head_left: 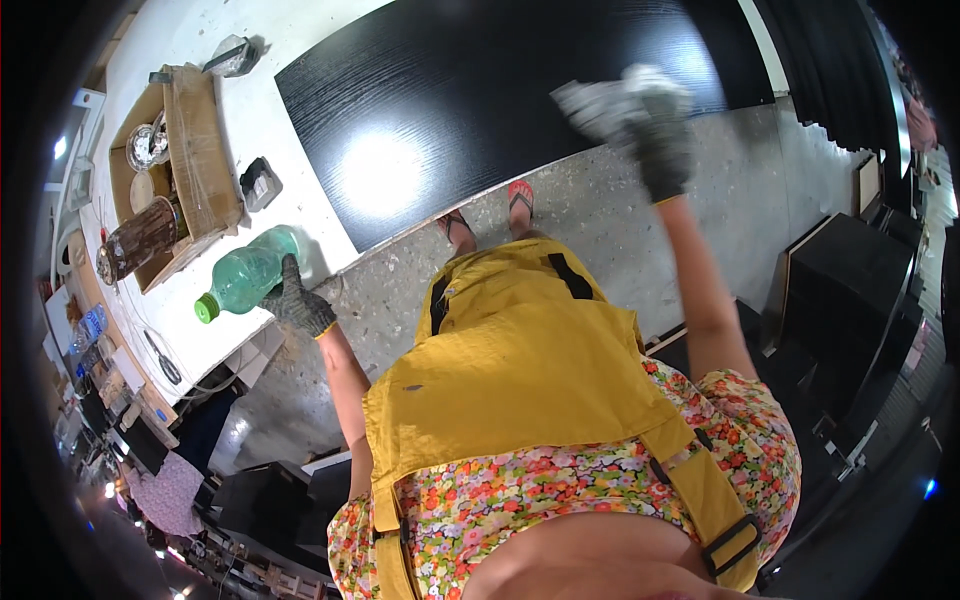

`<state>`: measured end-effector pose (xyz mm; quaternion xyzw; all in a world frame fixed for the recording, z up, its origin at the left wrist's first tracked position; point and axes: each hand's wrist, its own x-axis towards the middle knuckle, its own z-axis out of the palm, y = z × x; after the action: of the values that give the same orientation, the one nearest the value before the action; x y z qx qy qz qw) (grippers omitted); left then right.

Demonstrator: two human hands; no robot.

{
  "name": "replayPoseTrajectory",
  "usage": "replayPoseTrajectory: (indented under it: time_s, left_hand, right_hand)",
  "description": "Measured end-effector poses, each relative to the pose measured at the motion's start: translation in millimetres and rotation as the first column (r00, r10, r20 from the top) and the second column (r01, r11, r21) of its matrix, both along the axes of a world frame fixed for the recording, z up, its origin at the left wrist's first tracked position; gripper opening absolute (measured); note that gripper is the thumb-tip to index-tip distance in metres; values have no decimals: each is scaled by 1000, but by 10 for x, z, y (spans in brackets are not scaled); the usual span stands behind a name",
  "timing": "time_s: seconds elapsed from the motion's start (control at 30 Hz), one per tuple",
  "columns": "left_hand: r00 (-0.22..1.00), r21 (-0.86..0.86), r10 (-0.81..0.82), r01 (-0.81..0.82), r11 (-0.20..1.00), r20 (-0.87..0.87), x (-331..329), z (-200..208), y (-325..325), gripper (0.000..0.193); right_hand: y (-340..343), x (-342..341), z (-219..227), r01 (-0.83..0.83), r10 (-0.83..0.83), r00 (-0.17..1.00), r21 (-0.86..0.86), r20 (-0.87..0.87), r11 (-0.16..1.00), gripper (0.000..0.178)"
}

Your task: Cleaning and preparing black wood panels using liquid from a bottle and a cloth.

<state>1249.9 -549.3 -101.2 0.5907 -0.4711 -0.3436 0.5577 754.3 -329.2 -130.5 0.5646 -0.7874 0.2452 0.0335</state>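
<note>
My left hand (298, 303), in a grey work glove, grips a green see-through plastic bottle (245, 272) with a green cap. The bottle lies tilted over the white tabletop (322, 215), its cap toward the near left. At the right, my gloved right hand (662, 130) is closed on a whitish cloth (598, 110), both smeared by motion. That hand is over the near edge of a large black wood-grain panel (470, 90), which lies on the table. Whether the cloth touches the panel I cannot tell.
An open cardboard box (205, 150) at the left holds a brown-stained cylinder (140, 240) and a tape roll. Beside it are a small dark block (260, 185) and a clear plastic-wrapped item (232, 56). Scissors (162, 357) lie nearer. Black panels (840, 310) stand at the right.
</note>
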Motion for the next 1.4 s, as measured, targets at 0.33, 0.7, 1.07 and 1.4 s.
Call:
replayPoseTrajectory:
  time_s: [0.33, 0.7, 1.07, 1.4]
  left_hand:
    - [996, 37, 62, -60, 998, -61, -59, -67, 672, 73]
    - [937, -110, -226, 262, 959, 266, -416, -153, 731, 61]
    - [996, 65, -81, 79, 995, 41, -648, 264, 972, 53]
    - [973, 34, -222, 221, 975, 58, -1214, 565, 437, 54]
  right_hand:
    - [-850, 814, 10, 17, -70, 838, -103, -541, 995, 57]
    - [29, -319, -444, 238, -179, 951, 227, -254, 944, 43]
    - [-841, -1739, 57, 414, -355, 773, -7, -526, 910, 47]
    - [-953, 1530, 353, -579, 583, 812, 118, -2, 807, 48]
